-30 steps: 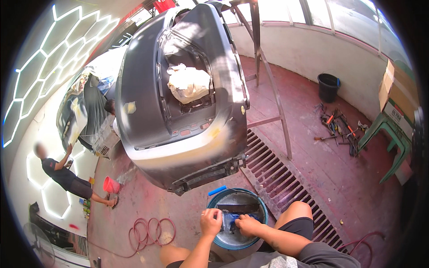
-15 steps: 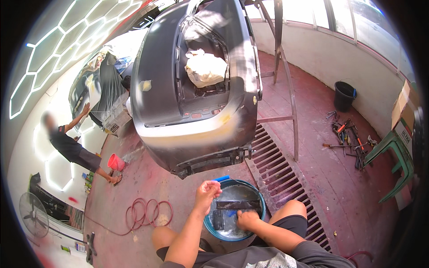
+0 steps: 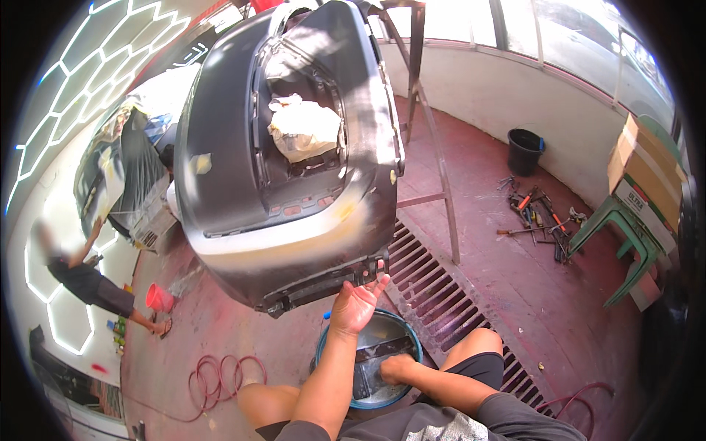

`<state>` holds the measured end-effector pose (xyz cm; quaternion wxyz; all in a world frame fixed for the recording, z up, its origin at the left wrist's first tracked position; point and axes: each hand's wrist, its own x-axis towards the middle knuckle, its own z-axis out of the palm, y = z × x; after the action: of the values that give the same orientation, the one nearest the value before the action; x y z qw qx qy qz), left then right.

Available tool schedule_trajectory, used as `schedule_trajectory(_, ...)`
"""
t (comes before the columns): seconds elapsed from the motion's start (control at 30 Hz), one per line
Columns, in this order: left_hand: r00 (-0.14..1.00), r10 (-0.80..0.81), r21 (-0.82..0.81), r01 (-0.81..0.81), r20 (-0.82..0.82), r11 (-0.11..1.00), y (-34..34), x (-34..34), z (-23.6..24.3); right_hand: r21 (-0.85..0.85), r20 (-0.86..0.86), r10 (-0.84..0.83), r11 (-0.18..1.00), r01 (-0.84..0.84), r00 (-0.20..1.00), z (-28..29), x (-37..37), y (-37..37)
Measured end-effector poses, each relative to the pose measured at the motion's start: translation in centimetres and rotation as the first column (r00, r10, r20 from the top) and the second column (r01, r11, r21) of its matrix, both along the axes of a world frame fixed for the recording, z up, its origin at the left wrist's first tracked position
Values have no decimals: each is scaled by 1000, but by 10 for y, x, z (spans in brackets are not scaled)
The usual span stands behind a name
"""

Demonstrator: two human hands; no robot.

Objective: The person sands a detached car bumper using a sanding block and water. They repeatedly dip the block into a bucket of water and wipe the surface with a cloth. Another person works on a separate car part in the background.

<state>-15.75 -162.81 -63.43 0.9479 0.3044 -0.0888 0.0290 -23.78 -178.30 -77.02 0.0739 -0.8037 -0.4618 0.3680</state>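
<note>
My left hand (image 3: 357, 305) is raised with its fingers spread, palm partly showing. Its fingertips are at the lower edge of a large dark car bumper (image 3: 220, 198); whether they touch it I cannot tell. The bumper has a white band and tan and yellowish patches. Below, a blue-rimmed bucket (image 3: 418, 334) of cloudy water stands between my knees. A dark bar (image 3: 382, 349) lies across the inside of it, with a small dark block (image 3: 360, 384) beside it. My right hand (image 3: 397, 369) is closed and lowered into the bucket; its fingertips are hidden.
A floor grate (image 3: 441, 283) runs past the bucket beside a metal stand (image 3: 434, 147). Hand tools (image 3: 540, 217), a black bucket (image 3: 525, 153) and a green stool (image 3: 625, 228) with a carton are at right. A coiled hose (image 3: 220, 376), red pail (image 3: 159, 298) and another person (image 3: 81, 275) are at left.
My left hand has gone from a pinch above the bucket to spread fingers, further up by the bumper's lower edge. My right hand stays in the bucket. The whole view has shifted.
</note>
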Motion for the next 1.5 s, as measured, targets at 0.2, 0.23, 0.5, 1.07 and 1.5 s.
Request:
schedule_trajectory(0.2,998,-61,-71,62,15,996,-19,0,13,721,100,-390,662,203,915,122,38,-59)
schedule_trajectory(0.23,999,-52,-71,53,17,996,-21,-4,15,770,89,-513,579,268,854,128,55,-77)
schedule_trajectory(0.5,999,-13,-17,12,-42,1000,-44,-14,37,249,-645,-764,-244,937,-27,-62,154,-241)
schedule_trajectory(1.07,997,-63,-62,60,-45,996,-38,-24,36,884,443,-850,363,-294,283,317,154,-81)
schedule_trajectory(1.5,998,-57,-64,55,-26,996,-36,-22,33,899,422,-878,373,-231,224,311,139,-74)
